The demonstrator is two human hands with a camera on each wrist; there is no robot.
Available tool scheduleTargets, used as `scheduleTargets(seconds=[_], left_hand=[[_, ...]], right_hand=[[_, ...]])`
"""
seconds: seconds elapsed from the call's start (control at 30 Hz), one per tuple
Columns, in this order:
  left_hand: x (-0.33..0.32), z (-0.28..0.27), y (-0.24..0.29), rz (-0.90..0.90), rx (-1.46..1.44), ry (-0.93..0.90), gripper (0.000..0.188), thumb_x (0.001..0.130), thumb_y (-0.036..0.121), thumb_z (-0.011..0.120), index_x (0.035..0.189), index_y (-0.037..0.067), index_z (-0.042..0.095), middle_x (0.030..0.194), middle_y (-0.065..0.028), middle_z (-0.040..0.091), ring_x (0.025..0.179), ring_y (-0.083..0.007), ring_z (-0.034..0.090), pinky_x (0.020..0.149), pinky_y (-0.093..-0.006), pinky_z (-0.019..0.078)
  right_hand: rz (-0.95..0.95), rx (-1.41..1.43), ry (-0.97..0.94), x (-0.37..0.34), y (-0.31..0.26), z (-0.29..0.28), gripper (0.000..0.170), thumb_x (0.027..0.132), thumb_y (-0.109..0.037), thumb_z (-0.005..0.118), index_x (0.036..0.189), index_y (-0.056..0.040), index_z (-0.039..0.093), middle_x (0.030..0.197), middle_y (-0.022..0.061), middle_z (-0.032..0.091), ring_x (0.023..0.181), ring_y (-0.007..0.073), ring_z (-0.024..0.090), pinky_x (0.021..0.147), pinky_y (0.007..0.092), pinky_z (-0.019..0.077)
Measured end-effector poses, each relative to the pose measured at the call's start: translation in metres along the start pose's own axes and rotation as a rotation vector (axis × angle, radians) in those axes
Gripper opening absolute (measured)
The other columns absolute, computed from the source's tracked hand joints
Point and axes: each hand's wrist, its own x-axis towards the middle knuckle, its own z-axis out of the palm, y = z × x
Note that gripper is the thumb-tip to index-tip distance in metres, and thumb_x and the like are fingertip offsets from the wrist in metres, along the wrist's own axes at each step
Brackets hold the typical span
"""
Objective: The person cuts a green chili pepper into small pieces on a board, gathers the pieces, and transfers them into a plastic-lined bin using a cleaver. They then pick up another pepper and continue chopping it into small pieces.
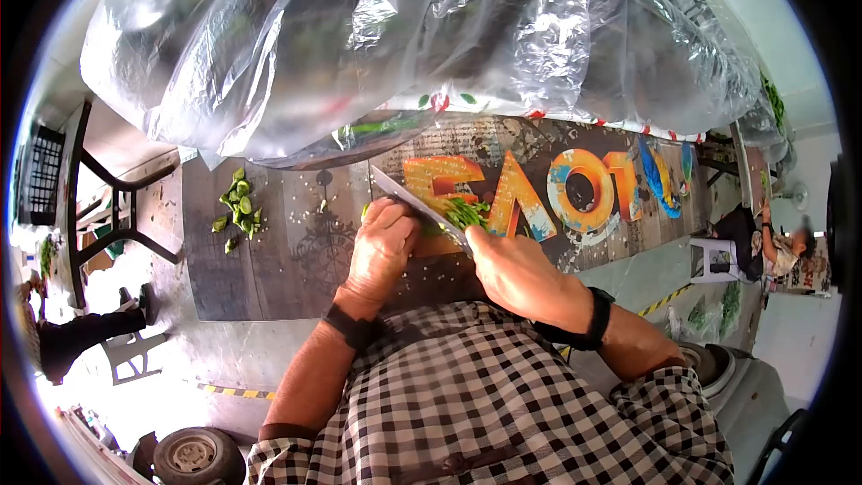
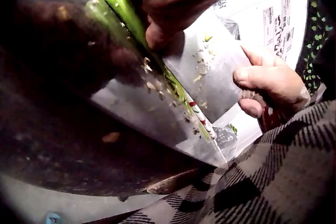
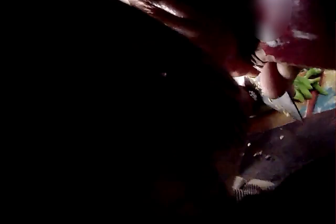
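Right hand point(image 1: 525, 274) grips knife point(image 1: 438, 223); left hand point(image 1: 382, 247), fingers curled, holds green vegetable point(image 2: 126, 14) against blade, over tabletop point(image 1: 269, 287). Best: left fingertips tucked back, strokes short, even. Chopped pieces point(image 1: 467, 212) just beyond right hand. Orange letters point(image 1: 623, 184) past hands, upside down, seem to spell LOVE; small print point(image 2: 284, 19) unreadable from here.

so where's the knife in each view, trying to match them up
Head: the knife slants across the middle of the picture.
Left wrist: right of centre, the knife held by the right hand.
Right wrist: only part of the knife shows, toward the right edge.
Shared landmark: green vegetable, close to the knife in all three.
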Motion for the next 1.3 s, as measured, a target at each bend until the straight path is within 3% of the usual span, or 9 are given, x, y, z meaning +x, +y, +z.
scheduleTargets(seconds=[0.2,0.4,0.5,0.73,1.07,1.17,1.3], left_hand=[[0.0,-0.001,0.002,-0.001,-0.014,0.013,0.013,0.069,0.001,0.07,0.081,0.007,0.067,0.094,-0.0067,0.065,0.099,-0.0302,0.058,0.088,-0.0402,0.0473],[0.004,-0.013,0.008,0.034,0.162,-0.062,0.016,0.07,0.003,0.069,0.084,0.008,0.069,0.098,-0.0048,0.065,0.101,-0.0279,0.057,0.093,-0.0401,0.0414],[0.0,-0.01,0.004,0.045,0.122,-0.026,0.017,0.07,0.0,0.067,0.086,0.007,0.069,0.101,-0.006,0.063,0.103,-0.0294,0.056,0.091,-0.0411,0.0431],[-0.004,-0.006,0.004,0.011,0.059,0.009,0.02,0.068,-0.005,0.065,0.086,0.004,0.066,0.1,-0.0089,0.061,0.1,-0.0327,0.056,0.089,-0.0407,0.0463],[-0.003,-0.004,0.001,0.027,0.073,0.04,0.02,0.067,-0.006,0.066,0.084,0.004,0.066,0.098,-0.0092,0.062,0.099,-0.0326,0.057,0.087,-0.0404,0.0478],[-0.007,0.002,-0.004,0.006,0.057,0.039,0.019,0.066,-0.002,0.067,0.084,0.005,0.065,0.097,-0.0084,0.06,0.1,-0.0303,0.056,0.095,-0.0439,0.0429],[-0.003,-0.002,0.0,0.003,0.049,0.039,0.016,0.068,-0.002,0.068,0.082,0.005,0.065,0.095,-0.0085,0.061,0.098,-0.0309,0.056,0.093,-0.0438,0.0433]], right_hand=[[-0.035,-0.103,0.123,0.038,-0.002,0.019,0.016,0.088,-0.004,0.051,0.101,0.0034,0.045,0.059,0.0145,0.055,0.052,0.0351,0.059,0.046,0.0455,0.0437],[-0.007,-0.048,0.093,0.005,0.011,0.014,0.021,0.086,-0.002,0.055,0.102,0.0013,0.043,0.06,0.0142,0.052,0.053,0.0353,0.057,0.046,0.0452,0.0414],[-0.04,-0.041,0.195,-0.012,0.026,0.018,0.025,0.085,-0.003,0.057,0.105,0.002,0.043,0.059,0.013,0.05,0.054,0.0343,0.056,0.048,0.0442,0.0412],[0.114,-0.103,0.026,-0.022,0.009,0.0,0.026,0.087,-0.006,0.057,0.109,0.0037,0.046,0.065,0.0133,0.056,0.057,0.0324,0.059,0.049,0.0417,0.0443],[0.101,-0.138,-0.062,-0.021,-0.001,-0.002,0.032,0.084,-0.005,0.059,0.11,0.0055,0.045,0.067,0.0135,0.058,0.056,0.0324,0.06,0.048,0.0398,0.0466],[0.07,-0.13,-0.025,-0.021,-0.002,0.001,0.033,0.084,-0.004,0.059,0.111,0.0067,0.044,0.066,0.0147,0.058,0.056,0.0333,0.06,0.048,0.0404,0.0462],[0.065,-0.073,-0.072,-0.009,-0.012,-0.006,0.032,0.084,-0.003,0.057,0.111,0.0074,0.043,0.066,0.0166,0.058,0.057,0.0354,0.06,0.048,0.0428,0.0455]])
